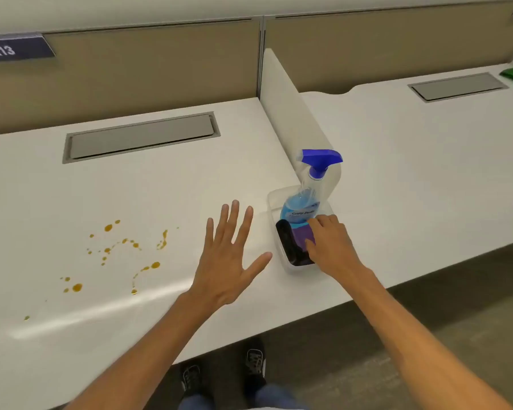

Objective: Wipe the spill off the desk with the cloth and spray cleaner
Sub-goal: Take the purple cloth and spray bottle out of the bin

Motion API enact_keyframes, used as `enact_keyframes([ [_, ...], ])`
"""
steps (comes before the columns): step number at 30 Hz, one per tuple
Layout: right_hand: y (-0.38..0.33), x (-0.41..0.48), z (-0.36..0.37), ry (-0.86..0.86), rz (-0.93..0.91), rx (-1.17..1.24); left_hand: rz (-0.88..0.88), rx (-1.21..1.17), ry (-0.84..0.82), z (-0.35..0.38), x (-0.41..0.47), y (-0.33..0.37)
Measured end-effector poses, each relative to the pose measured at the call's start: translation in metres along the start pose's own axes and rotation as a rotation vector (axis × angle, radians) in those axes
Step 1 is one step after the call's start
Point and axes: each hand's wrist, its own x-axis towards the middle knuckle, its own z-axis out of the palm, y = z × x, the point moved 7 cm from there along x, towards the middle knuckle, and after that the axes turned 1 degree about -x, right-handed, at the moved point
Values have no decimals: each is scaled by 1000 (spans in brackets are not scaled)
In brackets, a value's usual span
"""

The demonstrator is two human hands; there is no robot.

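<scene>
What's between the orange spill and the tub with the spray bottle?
Only the open left hand, over bare white desk, between spill and tub, in the head view.

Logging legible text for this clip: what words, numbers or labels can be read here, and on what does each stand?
"213": white digits on the dark blue sign fixed to the partition at upper left.
Label on the spray bottle: white print on the blue front, too blurred to read.
Shoes under the desk: a pale pattern, no readable text.
Nothing else bears text.
</scene>
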Motion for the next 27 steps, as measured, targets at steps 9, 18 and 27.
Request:
enact_keyframes([
  [9,9,23,16,-81,-47,-497,75,199,-222,58,34,14],
  [18,8,34,19,-82,10,-479,57,213,-273,76,40,12],
  [27,3,7,-12,20,31,-132,39,207,-260,76,42,9],
])
